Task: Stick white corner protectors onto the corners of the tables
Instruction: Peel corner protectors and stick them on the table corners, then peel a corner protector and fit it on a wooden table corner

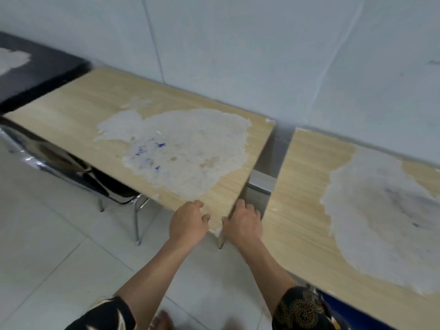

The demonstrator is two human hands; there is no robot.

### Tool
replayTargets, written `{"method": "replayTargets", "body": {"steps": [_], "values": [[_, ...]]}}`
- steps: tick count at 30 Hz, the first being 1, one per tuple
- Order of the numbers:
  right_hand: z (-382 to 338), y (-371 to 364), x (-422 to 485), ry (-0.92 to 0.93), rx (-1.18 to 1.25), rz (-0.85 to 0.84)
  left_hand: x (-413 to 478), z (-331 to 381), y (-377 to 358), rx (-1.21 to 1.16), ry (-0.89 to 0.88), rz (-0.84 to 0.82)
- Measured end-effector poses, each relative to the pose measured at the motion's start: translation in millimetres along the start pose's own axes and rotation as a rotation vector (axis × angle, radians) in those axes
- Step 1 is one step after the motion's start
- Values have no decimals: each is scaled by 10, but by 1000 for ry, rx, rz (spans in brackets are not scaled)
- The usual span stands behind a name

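Step in hand, as judged: pressing a white corner protector (217, 232) onto the near corner of the middle table (71, 115). Only a small white sliver shows at the corner tip, between the 2 hands; its shape cannot be made out.

Left hand (188, 223): lies on the table's front edge just left of the corner, fingers curled onto the top. Right hand (245, 223): wraps the side edge just right of the corner, thumb toward the tip. Both grips narrow, pinching the board edges; whether either holds the protector itself, cannot tell.

Next move, as judged: firm, even squeeze on both faces of the corner so the adhesive seats, then release and check alignment.

Materials: tabletop is light wood-grain laminate, thin board, with a large rough whitish patch (181, 148) behind the corner, flecked blue. A second table (304, 234) of the same laminate stands right of the corner, apart by a gap. Floor (59, 253) below: pale glossy tile.
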State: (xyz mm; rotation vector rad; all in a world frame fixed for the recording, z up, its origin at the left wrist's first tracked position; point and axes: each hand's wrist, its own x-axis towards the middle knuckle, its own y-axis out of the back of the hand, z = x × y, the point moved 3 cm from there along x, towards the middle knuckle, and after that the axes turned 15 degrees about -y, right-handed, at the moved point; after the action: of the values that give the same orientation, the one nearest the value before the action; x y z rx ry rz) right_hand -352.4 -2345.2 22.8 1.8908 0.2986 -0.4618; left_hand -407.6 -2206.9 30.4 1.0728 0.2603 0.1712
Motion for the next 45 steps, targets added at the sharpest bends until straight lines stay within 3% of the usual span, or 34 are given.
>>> {"method": "replayTargets", "body": {"steps": [8,24,34,45], "values": [[-1589,-351,-282,320,-55,53,-81,-1225,1002,70,163,156],[-4942,-1758,-1591,603,42,-5,-488,-4060,3120,106,331,286],[-6854,-2559,-1718,866,25,35,-173,-5800,3962,78,485,352],[-9448,-3512,-1658,1051,-64,-179,348,-7846,5086,24,699,404]]}}
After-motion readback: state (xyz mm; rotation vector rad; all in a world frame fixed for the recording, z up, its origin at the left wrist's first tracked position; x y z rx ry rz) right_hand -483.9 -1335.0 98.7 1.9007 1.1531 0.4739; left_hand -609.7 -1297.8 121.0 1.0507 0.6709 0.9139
